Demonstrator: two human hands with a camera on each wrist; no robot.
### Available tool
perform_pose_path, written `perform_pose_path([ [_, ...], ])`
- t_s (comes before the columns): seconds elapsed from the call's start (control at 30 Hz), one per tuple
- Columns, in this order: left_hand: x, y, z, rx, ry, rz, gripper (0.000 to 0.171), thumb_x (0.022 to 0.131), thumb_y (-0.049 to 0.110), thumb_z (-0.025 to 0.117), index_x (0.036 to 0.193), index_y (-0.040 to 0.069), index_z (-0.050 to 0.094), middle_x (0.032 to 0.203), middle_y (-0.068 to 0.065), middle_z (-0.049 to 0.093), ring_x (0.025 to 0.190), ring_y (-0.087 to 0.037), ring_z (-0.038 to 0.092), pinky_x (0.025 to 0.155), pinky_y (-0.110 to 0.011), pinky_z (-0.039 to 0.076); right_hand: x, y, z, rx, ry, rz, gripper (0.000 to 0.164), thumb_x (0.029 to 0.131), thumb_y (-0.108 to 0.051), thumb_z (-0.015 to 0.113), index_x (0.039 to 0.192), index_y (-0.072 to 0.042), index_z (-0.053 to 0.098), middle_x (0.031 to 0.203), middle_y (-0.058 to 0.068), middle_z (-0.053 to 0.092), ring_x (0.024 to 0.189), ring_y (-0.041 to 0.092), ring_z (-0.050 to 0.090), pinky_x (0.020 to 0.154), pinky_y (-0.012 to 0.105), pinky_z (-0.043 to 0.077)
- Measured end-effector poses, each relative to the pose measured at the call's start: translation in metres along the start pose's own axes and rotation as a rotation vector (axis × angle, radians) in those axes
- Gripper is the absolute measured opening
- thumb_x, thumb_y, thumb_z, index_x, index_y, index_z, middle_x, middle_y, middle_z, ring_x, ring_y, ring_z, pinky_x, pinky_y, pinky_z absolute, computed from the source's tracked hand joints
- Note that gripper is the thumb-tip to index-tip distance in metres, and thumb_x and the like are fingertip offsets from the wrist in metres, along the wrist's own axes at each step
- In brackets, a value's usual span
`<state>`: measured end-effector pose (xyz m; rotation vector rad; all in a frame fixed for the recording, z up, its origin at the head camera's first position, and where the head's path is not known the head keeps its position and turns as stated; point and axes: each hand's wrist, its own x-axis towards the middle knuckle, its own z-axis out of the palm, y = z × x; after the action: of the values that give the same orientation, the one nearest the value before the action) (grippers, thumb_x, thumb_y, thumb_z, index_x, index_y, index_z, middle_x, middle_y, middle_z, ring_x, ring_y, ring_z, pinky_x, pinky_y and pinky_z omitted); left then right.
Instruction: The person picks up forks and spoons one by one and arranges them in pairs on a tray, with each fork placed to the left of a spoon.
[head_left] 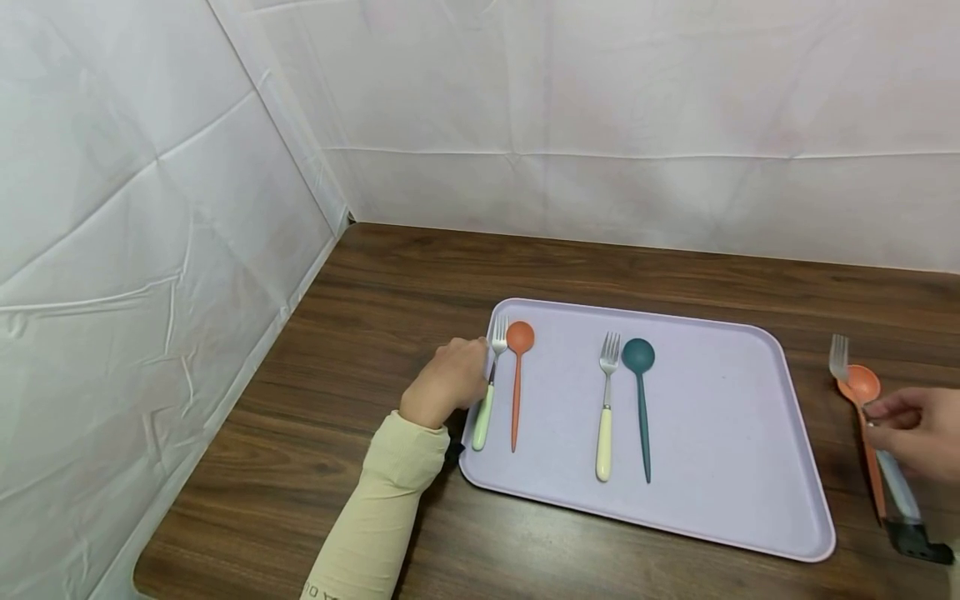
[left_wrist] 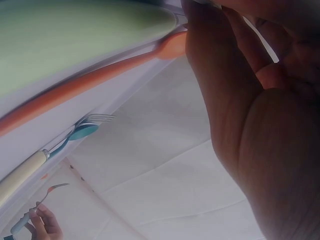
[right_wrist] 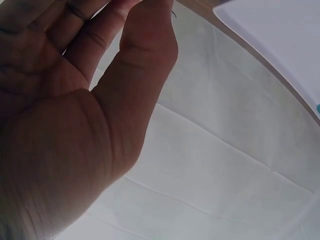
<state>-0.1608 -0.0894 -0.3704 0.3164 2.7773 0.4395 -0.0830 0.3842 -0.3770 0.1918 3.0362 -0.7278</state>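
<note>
At the tray's left edge, my left hand [head_left: 448, 379] pinches a fork with a pale green handle [head_left: 483, 421] near its neck. Beside that fork an orange spoon [head_left: 517, 392] lies on the lilac tray [head_left: 727, 475]. To the right of the tray, my right hand [head_left: 918, 429] holds a fork with a grey-blue handle [head_left: 897, 487] between thumb and fingers. Under it, a second orange spoon [head_left: 864, 382] lies on the table, partly overlapped by the fork. In the right wrist view the thumb and fingers meet at the top edge, and the fork is hidden.
Mid-tray, a fork with a cream handle [head_left: 604, 442] lies next to a dark teal spoon [head_left: 639, 357], both with heads toward the back. The brown wooden table [head_left: 360, 333] extends around the tray. White sheeting [head_left: 622, 108] hangs behind and to the left.
</note>
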Motion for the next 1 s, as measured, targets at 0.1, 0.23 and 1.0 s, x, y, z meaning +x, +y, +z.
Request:
perform_pose_path([
  [0.1, 0.0, 0.0, 0.0, 0.001, 0.002, 0.002, 0.041, 0.083, 0.0, 0.057, 0.124, -0.001, 0.053, 0.081, -0.012, 0.053, 0.063, -0.023, 0.053, 0.048, -0.028, 0.045, 0.0, -0.006, 0.0, -0.002, 0.008, -0.056, 0.029, 0.075, -0.001, 0.064, 0.092, 0.019, 0.052, 0.066, 0.01, 0.055, 0.045, 0.013, 0.05, 0.037, 0.028, 0.044],
  [0.23, -0.001, 0.001, -0.001, 0.014, -0.003, 0.002, 0.05, 0.083, 0.001, 0.057, 0.132, -0.002, 0.047, 0.087, -0.014, 0.055, 0.063, -0.023, 0.053, 0.048, -0.027, 0.044, 0.0, -0.011, 0.003, 0.0, 0.023, -0.094, 0.025, 0.072, -0.002, 0.066, 0.088, 0.016, 0.057, 0.066, 0.007, 0.055, 0.044, 0.009, 0.049, 0.037, 0.027, 0.044],
  [1.0, -0.001, 0.001, -0.002, 0.021, -0.01, -0.007, 0.057, 0.083, 0.002, 0.057, 0.138, -0.001, 0.041, 0.096, -0.015, 0.056, 0.064, -0.023, 0.053, 0.048, -0.027, 0.044, 0.008, -0.047, 0.009, -0.167, -0.123, -0.206, 0.019, 0.072, -0.017, 0.069, 0.084, -0.003, 0.069, 0.068, -0.006, 0.059, 0.059, 0.01, 0.05, 0.053, 0.03, 0.037],
])
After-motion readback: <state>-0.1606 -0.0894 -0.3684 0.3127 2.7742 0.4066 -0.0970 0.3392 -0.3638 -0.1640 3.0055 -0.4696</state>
